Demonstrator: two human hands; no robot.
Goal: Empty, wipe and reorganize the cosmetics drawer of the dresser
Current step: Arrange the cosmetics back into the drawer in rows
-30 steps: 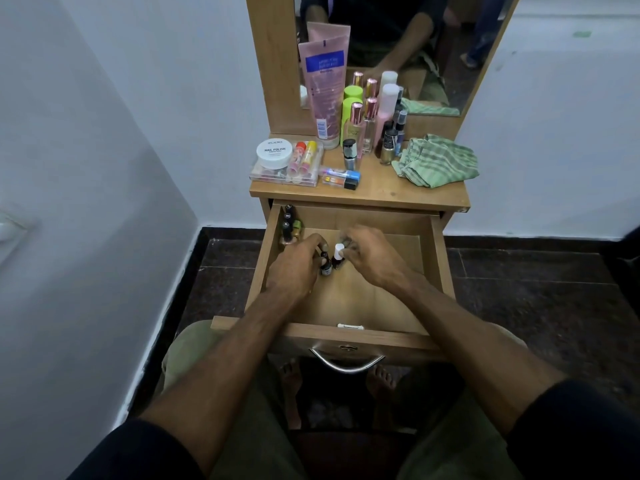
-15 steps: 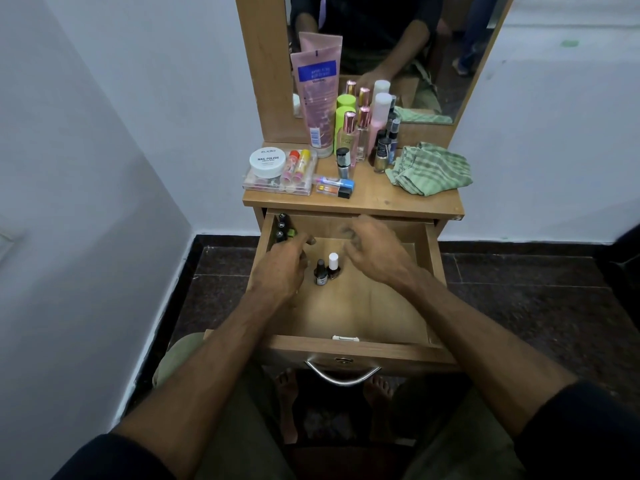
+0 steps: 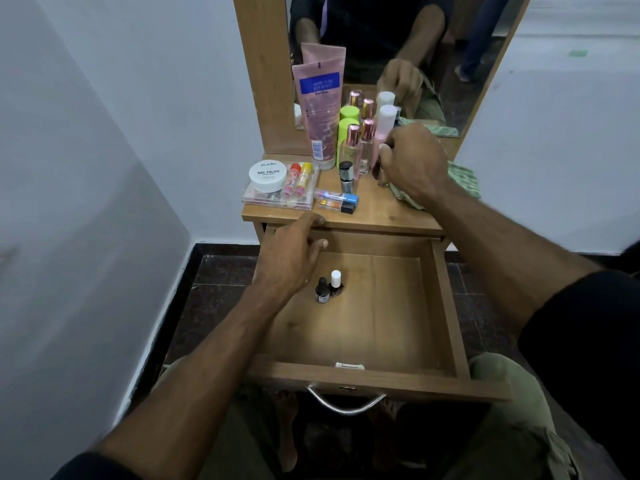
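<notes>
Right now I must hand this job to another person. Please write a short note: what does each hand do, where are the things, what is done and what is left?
Left hand: over the drawer's back left corner, fingers loosely curled; whether it holds anything is hidden.
Right hand: on the dresser top, fingers curled at the small bottles beside the green cloth; its grip is hidden.
Drawer: open, two nail polish bottles, black cap and white cap, standing together on its floor.
Done: pink tube, nail polish remover tub and other cosmetics stand on top.
Left: remove the last bottles, wipe, reorganize.
</notes>
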